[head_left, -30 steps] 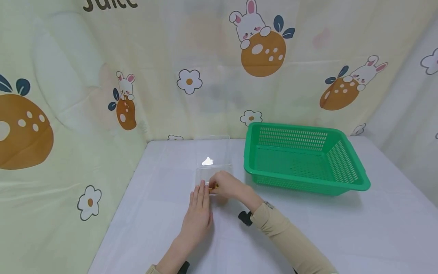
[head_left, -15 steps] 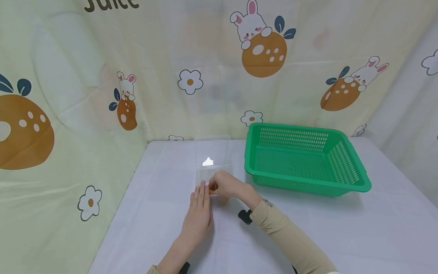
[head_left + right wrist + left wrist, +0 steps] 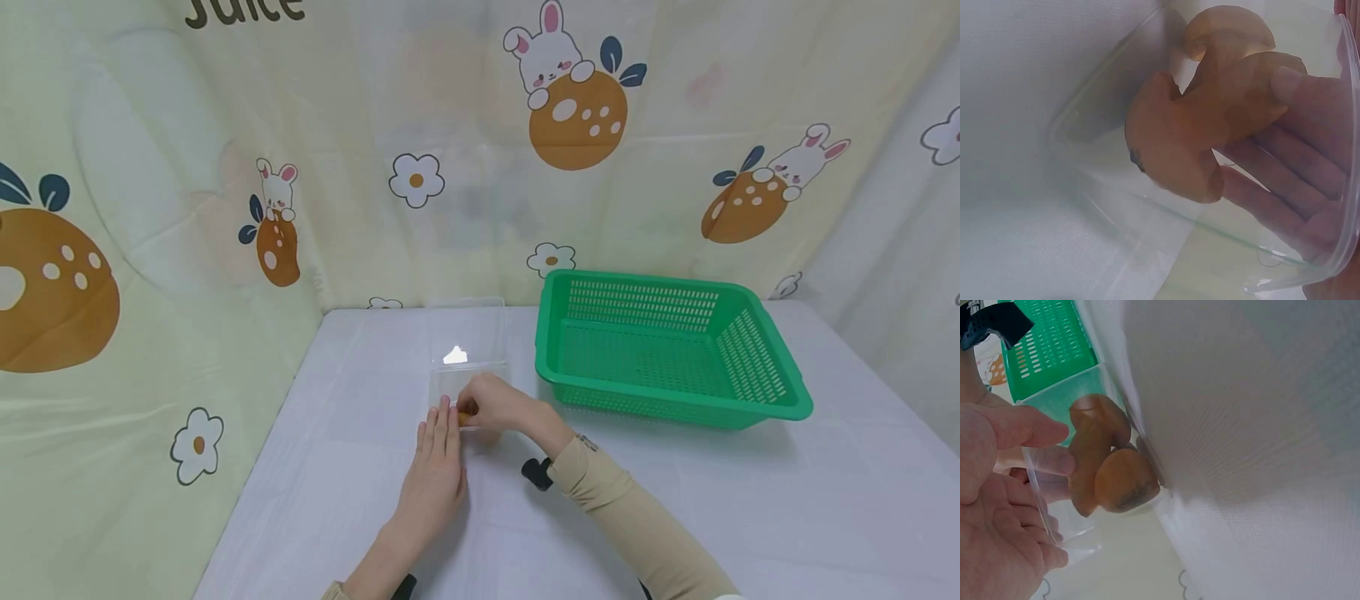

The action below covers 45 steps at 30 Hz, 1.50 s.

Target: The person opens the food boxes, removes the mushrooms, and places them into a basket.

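A clear plastic box (image 3: 450, 383) stands at the table's middle, its clear lid (image 3: 468, 333) folded back behind it. Through the wall in the right wrist view, several orange-brown mushrooms (image 3: 1175, 137) lie together inside; one cap has a dark mark. My right hand (image 3: 498, 407) reaches into the box, and its thumb and fingers pinch a mushroom (image 3: 1260, 94). My left hand (image 3: 431, 479) lies along the left side of the box, fingers straight and together. In the left wrist view its thumb (image 3: 1035, 428) is at the wall, with mushrooms (image 3: 1088, 465) seen behind the plastic.
A green slotted basket (image 3: 675, 400) stands on the right of the white-covered table (image 3: 360, 375). Behind the table hangs a printed curtain (image 3: 465, 217) with rabbits, fruit and flowers. A black wrist-camera piece (image 3: 537, 474) sits beside the right wrist.
My right fingertips have shifted slightly within the box, and the bit of mushroom showing at them sits a little lower. My left hand, the box and the basket stay in place.
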Each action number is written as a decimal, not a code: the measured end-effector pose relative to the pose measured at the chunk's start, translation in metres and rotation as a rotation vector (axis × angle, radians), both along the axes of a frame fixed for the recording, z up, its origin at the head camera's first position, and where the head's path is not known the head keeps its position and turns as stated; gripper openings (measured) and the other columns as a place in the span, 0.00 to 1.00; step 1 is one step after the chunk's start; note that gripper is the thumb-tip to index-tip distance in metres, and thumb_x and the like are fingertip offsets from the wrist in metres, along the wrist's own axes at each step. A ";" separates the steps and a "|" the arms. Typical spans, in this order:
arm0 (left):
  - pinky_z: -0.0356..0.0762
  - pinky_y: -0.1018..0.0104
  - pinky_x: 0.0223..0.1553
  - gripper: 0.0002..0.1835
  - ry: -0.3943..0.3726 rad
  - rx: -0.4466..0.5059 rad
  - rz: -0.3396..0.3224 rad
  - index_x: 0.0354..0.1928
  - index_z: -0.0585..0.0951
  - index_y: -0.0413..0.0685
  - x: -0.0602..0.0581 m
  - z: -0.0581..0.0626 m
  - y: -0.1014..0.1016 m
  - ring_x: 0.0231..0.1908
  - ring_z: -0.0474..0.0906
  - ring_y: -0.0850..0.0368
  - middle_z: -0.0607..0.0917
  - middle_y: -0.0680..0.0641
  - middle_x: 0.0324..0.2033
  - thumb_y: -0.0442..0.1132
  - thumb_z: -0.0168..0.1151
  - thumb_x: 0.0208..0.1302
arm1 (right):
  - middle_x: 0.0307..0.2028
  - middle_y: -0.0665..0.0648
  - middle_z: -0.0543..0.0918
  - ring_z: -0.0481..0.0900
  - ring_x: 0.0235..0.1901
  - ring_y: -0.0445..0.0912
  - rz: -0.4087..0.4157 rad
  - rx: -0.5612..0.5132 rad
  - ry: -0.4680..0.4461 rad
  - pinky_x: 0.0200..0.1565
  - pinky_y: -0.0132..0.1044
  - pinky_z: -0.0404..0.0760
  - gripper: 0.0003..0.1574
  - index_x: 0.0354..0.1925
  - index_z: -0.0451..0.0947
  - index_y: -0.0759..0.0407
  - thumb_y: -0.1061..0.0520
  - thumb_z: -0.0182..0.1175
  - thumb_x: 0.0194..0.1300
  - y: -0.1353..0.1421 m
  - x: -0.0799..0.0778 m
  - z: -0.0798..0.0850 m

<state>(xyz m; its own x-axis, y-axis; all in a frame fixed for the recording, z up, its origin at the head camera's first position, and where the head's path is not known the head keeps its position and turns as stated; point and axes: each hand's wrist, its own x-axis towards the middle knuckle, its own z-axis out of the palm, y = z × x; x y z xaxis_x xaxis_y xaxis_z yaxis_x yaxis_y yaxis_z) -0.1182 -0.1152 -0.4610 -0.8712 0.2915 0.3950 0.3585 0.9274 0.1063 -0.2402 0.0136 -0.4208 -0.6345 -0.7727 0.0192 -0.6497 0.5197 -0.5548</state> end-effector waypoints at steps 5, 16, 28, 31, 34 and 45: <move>0.49 0.50 0.64 0.40 0.007 0.001 -0.003 0.65 0.54 0.24 -0.001 -0.003 -0.001 0.67 0.46 0.40 0.52 0.31 0.67 0.33 0.62 0.54 | 0.23 0.47 0.81 0.75 0.22 0.38 0.006 0.004 -0.002 0.30 0.25 0.76 0.03 0.32 0.85 0.59 0.63 0.64 0.57 0.000 0.000 0.000; 0.50 0.50 0.64 0.40 0.031 -0.009 -0.009 0.65 0.54 0.24 -0.001 -0.003 -0.001 0.67 0.48 0.39 0.53 0.31 0.67 0.33 0.62 0.54 | 0.23 0.47 0.81 0.74 0.22 0.38 0.015 0.003 0.010 0.30 0.25 0.76 0.03 0.32 0.84 0.60 0.63 0.64 0.56 0.000 -0.002 -0.002; 0.50 0.50 0.64 0.40 0.011 -0.018 -0.004 0.65 0.55 0.23 0.001 0.000 0.000 0.67 0.47 0.40 0.52 0.31 0.67 0.33 0.63 0.54 | 0.25 0.48 0.81 0.74 0.24 0.39 0.022 -0.013 0.028 0.31 0.26 0.76 0.06 0.34 0.84 0.61 0.65 0.63 0.57 0.003 -0.001 0.003; 0.50 0.50 0.64 0.39 0.012 -0.026 -0.002 0.64 0.56 0.23 0.001 0.001 0.001 0.66 0.48 0.39 0.53 0.30 0.66 0.33 0.62 0.55 | 0.27 0.50 0.82 0.74 0.25 0.40 0.013 -0.039 0.059 0.31 0.27 0.76 0.07 0.35 0.83 0.62 0.66 0.62 0.57 0.005 -0.001 0.004; 0.51 0.50 0.63 0.38 0.015 -0.029 -0.004 0.64 0.57 0.22 0.001 0.002 0.001 0.66 0.49 0.39 0.53 0.30 0.66 0.33 0.62 0.55 | 0.30 0.52 0.83 0.74 0.27 0.40 -0.020 -0.058 0.063 0.33 0.27 0.76 0.09 0.38 0.83 0.63 0.66 0.62 0.57 0.008 0.000 0.006; 0.53 0.49 0.63 0.39 0.010 -0.024 0.005 0.64 0.57 0.23 0.001 0.001 0.002 0.65 0.51 0.37 0.53 0.30 0.66 0.35 0.63 0.55 | 0.36 0.56 0.82 0.77 0.33 0.44 -0.135 -0.125 0.023 0.38 0.30 0.78 0.13 0.44 0.80 0.66 0.65 0.62 0.58 0.023 0.001 0.030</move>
